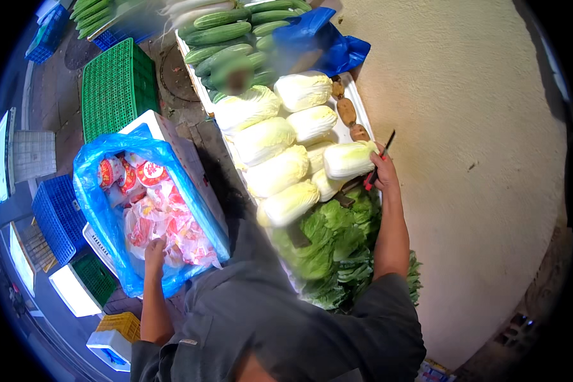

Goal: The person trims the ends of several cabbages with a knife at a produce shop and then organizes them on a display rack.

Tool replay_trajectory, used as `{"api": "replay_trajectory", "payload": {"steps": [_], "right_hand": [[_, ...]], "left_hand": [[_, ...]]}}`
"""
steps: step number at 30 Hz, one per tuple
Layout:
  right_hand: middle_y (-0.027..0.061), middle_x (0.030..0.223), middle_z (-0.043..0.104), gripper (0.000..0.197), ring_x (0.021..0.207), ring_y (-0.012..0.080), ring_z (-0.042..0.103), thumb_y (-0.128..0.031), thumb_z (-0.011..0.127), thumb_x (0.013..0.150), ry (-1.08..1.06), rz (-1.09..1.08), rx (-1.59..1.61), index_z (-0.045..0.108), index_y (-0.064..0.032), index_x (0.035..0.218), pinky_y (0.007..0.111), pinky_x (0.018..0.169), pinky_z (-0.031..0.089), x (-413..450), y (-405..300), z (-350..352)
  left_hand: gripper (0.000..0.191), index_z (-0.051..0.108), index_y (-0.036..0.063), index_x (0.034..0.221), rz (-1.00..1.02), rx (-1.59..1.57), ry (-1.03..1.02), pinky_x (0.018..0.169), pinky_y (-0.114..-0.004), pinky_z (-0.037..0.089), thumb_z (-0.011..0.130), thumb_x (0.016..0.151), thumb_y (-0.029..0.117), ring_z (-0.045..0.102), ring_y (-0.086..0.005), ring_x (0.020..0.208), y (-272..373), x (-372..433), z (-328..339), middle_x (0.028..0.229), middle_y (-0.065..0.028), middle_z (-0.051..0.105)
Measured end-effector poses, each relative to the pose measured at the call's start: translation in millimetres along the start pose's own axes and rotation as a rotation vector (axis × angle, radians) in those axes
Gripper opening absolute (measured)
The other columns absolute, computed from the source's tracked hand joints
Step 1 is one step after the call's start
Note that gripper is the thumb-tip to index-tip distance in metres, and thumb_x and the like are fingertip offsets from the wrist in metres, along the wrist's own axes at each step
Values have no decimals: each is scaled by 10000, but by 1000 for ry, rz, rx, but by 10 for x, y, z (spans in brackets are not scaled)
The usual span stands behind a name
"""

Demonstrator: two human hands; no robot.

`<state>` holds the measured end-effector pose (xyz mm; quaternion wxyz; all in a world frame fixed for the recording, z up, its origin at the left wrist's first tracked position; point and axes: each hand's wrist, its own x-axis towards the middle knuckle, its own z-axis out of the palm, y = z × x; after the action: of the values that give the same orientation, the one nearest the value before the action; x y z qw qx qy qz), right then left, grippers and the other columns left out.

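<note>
My right hand (386, 171) grips a utensil with a red handle and dark blade, a knife (389, 143) by its look, while its fingers touch the end of a napa cabbage (348, 161) lying on other cabbages. Whether those fingers also grip the cabbage is unclear. My left hand (155, 250) is at the lower part of a foam box lined with a blue plastic bag (198, 215), against red-and-white printed plastic wrappers (174, 224); its fingertips are partly hidden among them. Round wrapped items (152, 174) lie at the box's upper end.
Cucumbers (222, 34), a blue plastic bag (315, 38) and brown root vegetables (346, 111) lie beyond the cabbages. Leafy greens (336, 238) are near my body. A pale wall (458, 143) stands right. Green (117, 90) and blue (59, 217) crates are at the left.
</note>
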<state>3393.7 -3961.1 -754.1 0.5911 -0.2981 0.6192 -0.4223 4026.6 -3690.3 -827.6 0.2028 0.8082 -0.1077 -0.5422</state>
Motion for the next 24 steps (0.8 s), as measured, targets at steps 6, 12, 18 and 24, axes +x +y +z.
{"api": "replay_trajectory", "payload": {"steps": [6, 12, 18, 24], "right_hand": [[76, 1054, 622, 451, 907, 159, 608, -113, 596, 874, -157, 219, -129, 447, -61, 1296, 305, 774, 513, 674, 584, 256], [86, 1077, 608, 533, 882, 161, 616, -145, 589, 889, -163, 264, 26, 363, -65, 1366, 305, 717, 529, 751, 735, 305], [104, 1156, 555, 596, 889, 183, 593, -279, 546, 919, -19, 329, -272, 264, -144, 1427, 330, 588, 533, 599, 424, 500], [88, 1189, 505, 551, 926, 215, 570, -396, 498, 928, 125, 366, -361, 280, -216, 1401, 352, 568, 508, 495, 508, 254]], "left_hand": [[494, 526, -4, 1199, 255, -12, -177, 690, -258, 457, 622, 851, 333, 567, -158, 800, 642, -355, 695, 1006, -75, 593], [706, 281, 41, 1396, 280, -106, -452, 826, -345, 452, 630, 848, 319, 525, -201, 1064, 1443, -497, 2067, 1244, -127, 501], [816, 187, 15, 1423, 254, -229, -488, 773, -317, 453, 676, 816, 256, 537, -181, 1002, 1675, -434, 2595, 1232, -134, 504], [761, 242, 14, 1409, 221, -181, -458, 782, -297, 433, 666, 832, 270, 519, -164, 1008, 1625, -466, 2320, 1226, -122, 504]]}}
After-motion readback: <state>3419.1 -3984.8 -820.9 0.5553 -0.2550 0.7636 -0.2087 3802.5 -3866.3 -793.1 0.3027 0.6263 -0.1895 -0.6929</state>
